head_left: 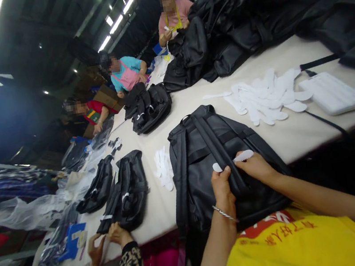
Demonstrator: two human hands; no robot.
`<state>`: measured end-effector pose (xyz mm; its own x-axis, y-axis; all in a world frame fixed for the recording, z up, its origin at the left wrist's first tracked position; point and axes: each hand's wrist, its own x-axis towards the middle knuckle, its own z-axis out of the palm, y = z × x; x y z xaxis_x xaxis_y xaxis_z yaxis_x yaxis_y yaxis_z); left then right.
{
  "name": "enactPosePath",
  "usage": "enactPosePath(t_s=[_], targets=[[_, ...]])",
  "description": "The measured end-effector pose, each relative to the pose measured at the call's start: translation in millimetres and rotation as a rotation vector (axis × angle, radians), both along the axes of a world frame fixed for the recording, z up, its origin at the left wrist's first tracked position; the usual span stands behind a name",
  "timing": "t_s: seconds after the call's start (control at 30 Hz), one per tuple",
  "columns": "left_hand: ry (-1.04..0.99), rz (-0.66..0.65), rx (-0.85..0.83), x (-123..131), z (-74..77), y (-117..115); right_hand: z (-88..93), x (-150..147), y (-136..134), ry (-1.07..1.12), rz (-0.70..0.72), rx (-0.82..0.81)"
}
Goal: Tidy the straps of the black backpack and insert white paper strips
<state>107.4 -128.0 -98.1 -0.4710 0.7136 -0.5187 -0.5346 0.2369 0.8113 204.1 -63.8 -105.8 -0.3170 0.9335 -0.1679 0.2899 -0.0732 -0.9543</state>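
Note:
A black backpack (204,196) lies on the table in front of me, with its shoulder straps facing up. A white strip with rounded ends and a toothed edge (244,155) crosses at one shoulder strap (213,145); the strap hides its middle. On the strap's left side, my left hand (223,191) is closed, pinching by the strip's other end. My right hand (257,169) pinches the strip on the right side of the strap. Its fingertips are partly hidden.
Loose white strips (263,99) lie in a pile beyond the backpack, beside a white packet (334,92). A smaller strip pile (163,169) is at left. More black bags (151,105) sit along the table. A co-worker's hands (117,234) handle a bag at left; other people work farther back.

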Motion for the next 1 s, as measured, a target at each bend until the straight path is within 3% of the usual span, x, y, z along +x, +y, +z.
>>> enactPosePath(t_s=[0.13,0.27,0.4,0.53,0.6,0.77,1.0], targets=[[0.068,0.045,0.007,3.2,-6.0,-0.2,9.5,9.7,11.3,-0.352,0.244,0.271],[0.103,0.077,0.019,5.2,-6.5,0.5,19.0,15.2,14.5,-0.438,0.379,0.382],[0.14,0.08,0.025,1.7,0.6,1.2,26.0,15.8,13.5,-0.425,0.383,0.415],[0.155,0.058,0.029,-4.8,1.0,-1.2,24.4,14.7,8.1,-0.327,0.299,0.236],[0.203,0.049,0.023,-6.5,-3.4,-2.8,22.7,14.1,4.4,-0.299,0.222,0.231],[0.397,0.008,0.012,-6.6,-11.6,-4.4,27.7,7.9,0.3,-0.349,0.128,0.576],[0.574,0.021,-0.053,-10.4,-11.4,-9.3,26.9,-1.9,1.7,-0.271,0.347,0.815]])
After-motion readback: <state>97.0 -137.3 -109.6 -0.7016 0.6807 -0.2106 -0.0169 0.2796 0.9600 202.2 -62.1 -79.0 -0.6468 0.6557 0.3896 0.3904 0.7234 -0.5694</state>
